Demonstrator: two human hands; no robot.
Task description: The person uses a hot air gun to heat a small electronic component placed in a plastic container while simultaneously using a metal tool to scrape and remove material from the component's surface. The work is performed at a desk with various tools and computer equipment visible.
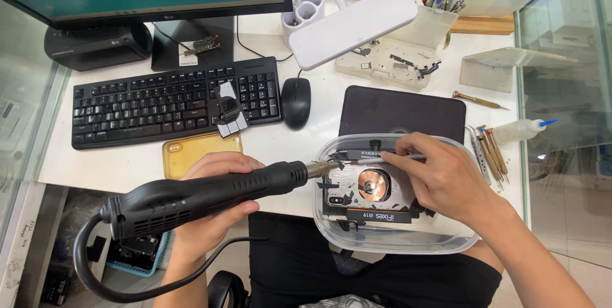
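I see my left hand point(213, 196) with its grip closed around the black hot-air gun point(191, 196), whose nozzle points at the opened phone point(373, 187) clamped in a holder inside the clear plastic tub point(395, 241) at the table point(127, 168) edge. My right hand point(446, 180) pinches a thin metal tool point(389, 158) against the phone's top edge. The risks, as I judge them — the nozzle sits close to the tub wall, so hot air could soften the plastic, and my right fingers point(408, 155) are just beside the airflow. If the tool slips, it could gouge the copper coil point(373, 184).
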